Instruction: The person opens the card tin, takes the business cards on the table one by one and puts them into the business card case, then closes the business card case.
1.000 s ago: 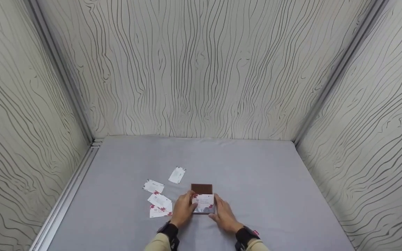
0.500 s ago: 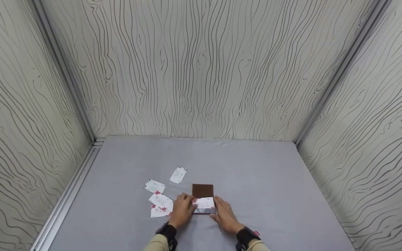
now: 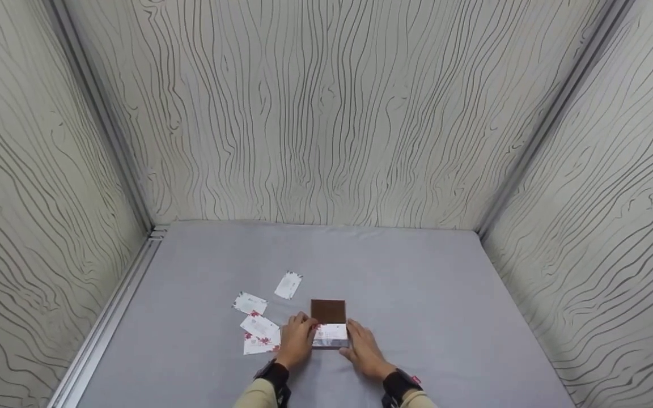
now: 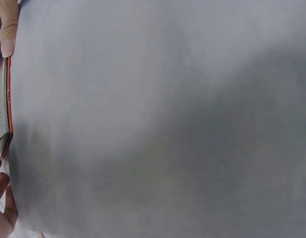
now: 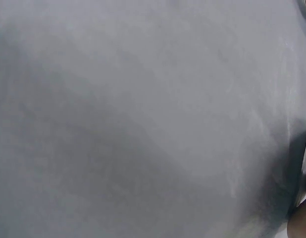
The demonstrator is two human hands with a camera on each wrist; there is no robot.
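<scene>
A brown card holder (image 3: 328,310) lies opened out on the table in front of the person, its near half with a clear pocket. A white business card (image 3: 332,331) with red flowers sits partly in that pocket. My left hand (image 3: 296,341) pinches the card at its left side, fingertips at the upper left corner. Along the right edge, my right hand (image 3: 365,348) grips the holder with fingers and thumb. The left wrist view catches only the holder's reddish-brown edge (image 4: 9,99) and some fingertips. Just a bit of hand shows in the right wrist view.
Left of the hands, several loose business cards lie on the grey cloth-covered table (image 3: 417,283). Two overlapping cards (image 3: 261,327) are close to my left hand. Another card (image 3: 250,303) and a farther one (image 3: 288,285) lie beyond. Wood-patterned walls (image 3: 326,113) enclose the table.
The business card has slid toward the person, deeper into the clear pocket, baring more of the brown holder. My left fingers have shifted slightly with it; the right hand stays at the holder's edge.
</scene>
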